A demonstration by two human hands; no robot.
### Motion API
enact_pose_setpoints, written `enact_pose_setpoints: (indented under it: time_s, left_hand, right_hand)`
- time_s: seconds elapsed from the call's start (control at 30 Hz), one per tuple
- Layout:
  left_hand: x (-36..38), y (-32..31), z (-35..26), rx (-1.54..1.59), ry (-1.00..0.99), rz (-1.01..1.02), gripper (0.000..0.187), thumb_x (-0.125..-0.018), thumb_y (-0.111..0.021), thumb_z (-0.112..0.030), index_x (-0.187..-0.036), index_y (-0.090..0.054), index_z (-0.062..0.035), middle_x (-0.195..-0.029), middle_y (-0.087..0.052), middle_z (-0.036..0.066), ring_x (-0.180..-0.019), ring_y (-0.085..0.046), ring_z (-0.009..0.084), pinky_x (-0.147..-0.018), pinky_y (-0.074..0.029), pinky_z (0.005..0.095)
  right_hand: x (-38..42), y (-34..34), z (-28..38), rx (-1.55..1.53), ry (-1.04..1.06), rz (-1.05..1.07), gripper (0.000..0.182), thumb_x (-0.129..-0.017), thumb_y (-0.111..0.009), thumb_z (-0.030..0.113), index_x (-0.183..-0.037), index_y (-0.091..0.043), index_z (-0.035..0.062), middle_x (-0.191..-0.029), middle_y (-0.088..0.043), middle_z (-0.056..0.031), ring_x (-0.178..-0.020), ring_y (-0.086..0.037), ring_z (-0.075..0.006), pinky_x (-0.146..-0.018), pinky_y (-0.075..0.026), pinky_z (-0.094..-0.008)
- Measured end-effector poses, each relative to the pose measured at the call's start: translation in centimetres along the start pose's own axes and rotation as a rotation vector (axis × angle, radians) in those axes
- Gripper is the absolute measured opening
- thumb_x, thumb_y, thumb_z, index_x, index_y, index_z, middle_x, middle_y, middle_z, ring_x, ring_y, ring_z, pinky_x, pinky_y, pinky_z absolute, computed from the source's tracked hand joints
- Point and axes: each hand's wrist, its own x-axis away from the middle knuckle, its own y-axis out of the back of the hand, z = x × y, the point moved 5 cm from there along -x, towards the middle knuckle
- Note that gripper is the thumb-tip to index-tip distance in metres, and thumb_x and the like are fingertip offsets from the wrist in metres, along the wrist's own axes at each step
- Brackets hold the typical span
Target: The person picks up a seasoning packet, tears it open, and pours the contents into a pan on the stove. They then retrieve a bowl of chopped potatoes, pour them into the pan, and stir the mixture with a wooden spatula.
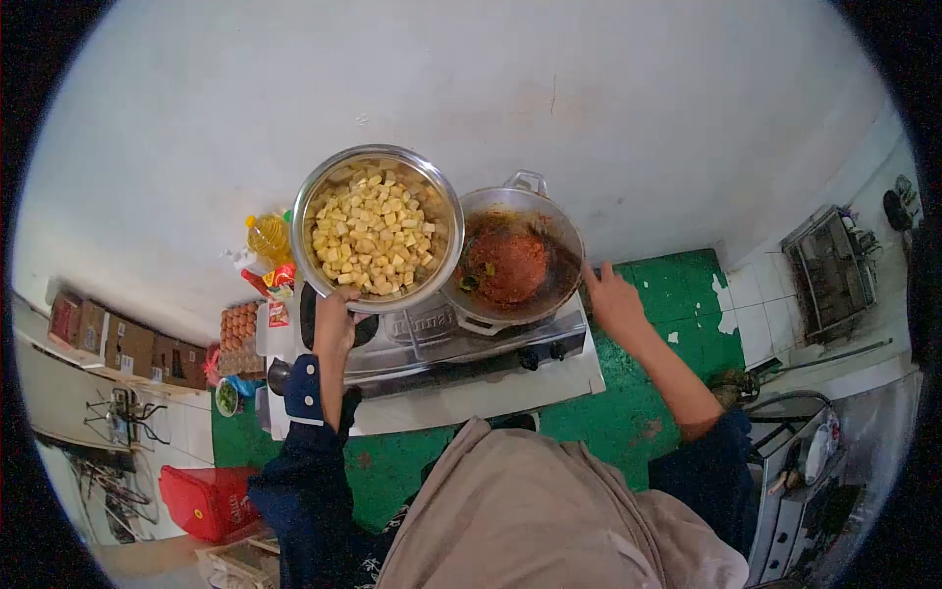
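Observation:
My left hand [335, 319] grips the near rim of a steel bowl [448, 257] full of pale yellow cubes [378, 231]. The bowl is held over the left part of the stove [422, 339], tilted toward the camera. To its right a metal wok [491, 201] sits on the stove with red paste [510, 265] and some green leaves in it. My right hand [610, 294] is at the wok's right edge, fingers bent; what it holds, if anything, is too small to make out.
Left of the stove are an oil bottle [268, 238], red packets [280, 280], a tray of eggs [238, 329] and a bowl of greens [227, 396]. A red container [206, 503] stands lower left. The wall [549, 108] rises behind the stove.

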Motion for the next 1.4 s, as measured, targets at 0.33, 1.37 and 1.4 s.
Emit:
enact_pose_setpoints:
  time_s: [0.33,1.37,1.4]
  left_hand:
    - [-1.5,0.7,1.0,0.019,-0.037,-0.01,0.027,-0.072,-0.044,0.004,-0.099,-0.046,0.0047,-0.078,-0.055,0.01,-0.062,-0.059,0.0201,-0.049,-0.054,0.0347]
    - [-7.1,-7.9,0.7,-0.998,-0.504,0.098,0.085,-0.079,-0.049,-0.008,-0.146,0.002,-0.0207,-0.117,-0.054,0.026,-0.088,-0.06,0.0413,-0.075,-0.047,0.0425]
    - [-6.4,-6.0,0.5,-0.999,-0.528,0.102,0.085,-0.079,-0.049,-0.007,-0.146,0.002,-0.0203,-0.121,-0.052,0.025,-0.09,-0.06,0.041,-0.076,-0.047,0.0422]
  right_hand:
    - [-1.8,1.2,5.4,-0.141,-0.039,0.019,0.042,-0.078,-0.051,0.005,-0.119,-0.05,0.0063,-0.099,-0.052,-0.0192,-0.083,-0.061,-0.0349,-0.066,-0.053,-0.0429]
    - [-0.4,5.0,5.1,-0.496,-0.109,-0.189,0.043,-0.081,-0.056,0.004,-0.122,-0.047,0.0116,-0.096,-0.052,-0.0154,-0.079,-0.057,-0.0375,-0.066,-0.048,-0.0458]
    - [0.3,4.8,7.0,-0.497,-0.109,-0.204,0.042,-0.081,-0.056,0.004,-0.122,-0.047,0.0115,-0.096,-0.052,-0.0153,-0.079,-0.057,-0.0375,-0.066,-0.048,-0.0458]
